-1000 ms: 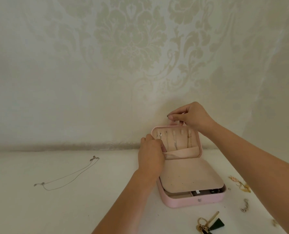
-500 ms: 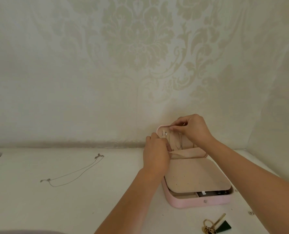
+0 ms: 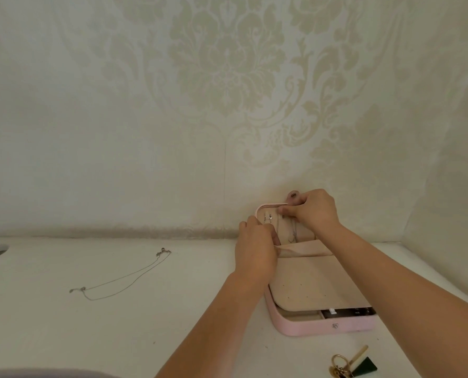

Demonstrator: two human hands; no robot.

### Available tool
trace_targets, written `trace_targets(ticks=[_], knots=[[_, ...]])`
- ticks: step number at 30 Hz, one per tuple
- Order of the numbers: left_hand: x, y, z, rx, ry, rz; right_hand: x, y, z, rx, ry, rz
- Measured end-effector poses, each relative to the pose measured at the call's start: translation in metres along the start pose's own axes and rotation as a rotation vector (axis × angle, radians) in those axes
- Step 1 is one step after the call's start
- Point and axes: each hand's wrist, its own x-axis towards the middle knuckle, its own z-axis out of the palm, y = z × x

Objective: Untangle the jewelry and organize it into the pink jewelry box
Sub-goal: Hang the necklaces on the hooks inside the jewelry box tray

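Pink jewelry box (image 3: 323,327) is parked open by the wall; a thin chain (image 3: 294,232) is pinched at the lid hooks by the right hand (image 3: 314,211), the pocket (image 3: 305,248) edge is gripped by the left hand (image 3: 254,249); probably feather-light and snaggy, best taken near the clasp.

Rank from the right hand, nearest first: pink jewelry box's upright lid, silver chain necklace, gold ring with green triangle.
1. Pink jewelry box's upright lid, touching the right hand.
2. Gold ring with green triangle, front right.
3. Silver chain necklace, far left.
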Motion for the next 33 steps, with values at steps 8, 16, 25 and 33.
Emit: trace_targets(ticks=[8,16,25,33], knots=[[0.004,-0.003,0.002,-0.037,0.029,0.008,-0.003,0.006,-0.003,-0.008,-0.020,-0.045],[0.014,-0.015,0.001,-0.200,0.180,-0.051,-0.025,0.016,-0.004,-0.098,0.024,-0.207],[0.009,-0.028,-0.010,-0.190,0.196,-0.041,-0.092,0.047,-0.006,-0.271,-0.114,-0.388],[-0.045,-0.062,-0.041,0.067,0.261,-0.163,-0.120,0.054,-0.003,-0.323,-0.178,-0.480]])
